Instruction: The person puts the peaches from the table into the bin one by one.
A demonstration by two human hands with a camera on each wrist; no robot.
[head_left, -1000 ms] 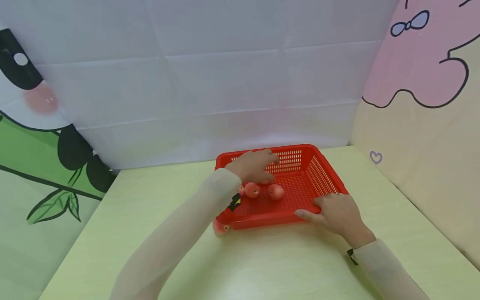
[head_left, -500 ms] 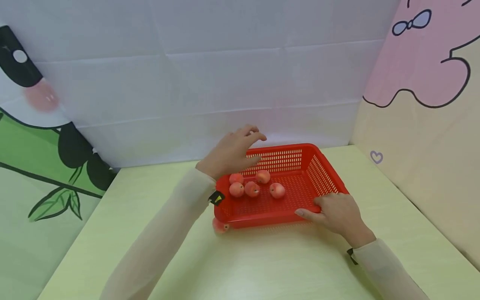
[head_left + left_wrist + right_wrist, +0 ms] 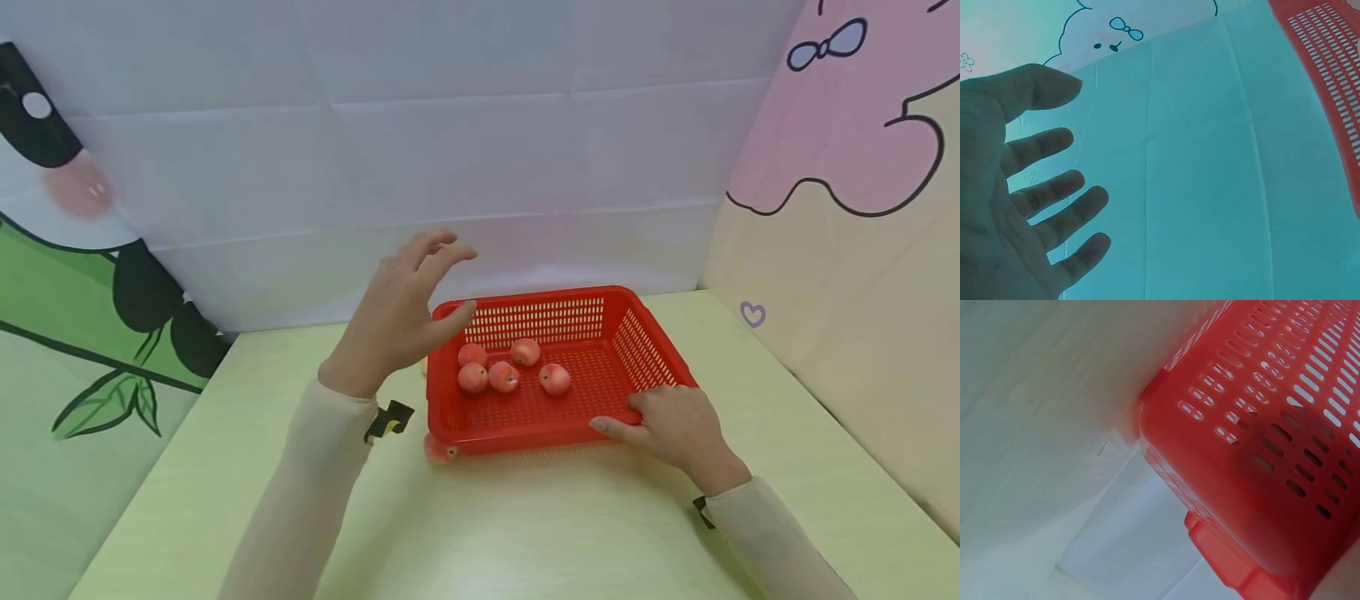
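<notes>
My left hand [image 3: 393, 312] is raised above the back left corner of a red plastic basket [image 3: 525, 435], its fingers spread and nothing in them. The left wrist view shows the same bare palm and parted fingers [image 3: 1063, 215]. At the front right corner, my right hand [image 3: 678, 429] grips the basket's rim, thumb on the near edge. Several small pinkish-red peaches lie toward the left inside, among them one peach [image 3: 555, 379] nearer the middle. Another peach [image 3: 438, 450] sits outside, by the front left corner. From the right wrist, the slotted basket wall [image 3: 1229, 456] fills much of the view.
A pale yellow-green table [image 3: 525, 525] carries the basket. Behind it hangs a white creased cloth [image 3: 450, 150], and a cartoon-printed panel [image 3: 840, 275] stands at the right. A sliver of something pale peach-coloured [image 3: 424, 367] shows beside the basket's left wall, partly hidden.
My left hand has come up out of the basket and moved left, uncovering the peaches inside. My right hand stays on the rim, and the basket has barely moved.
</notes>
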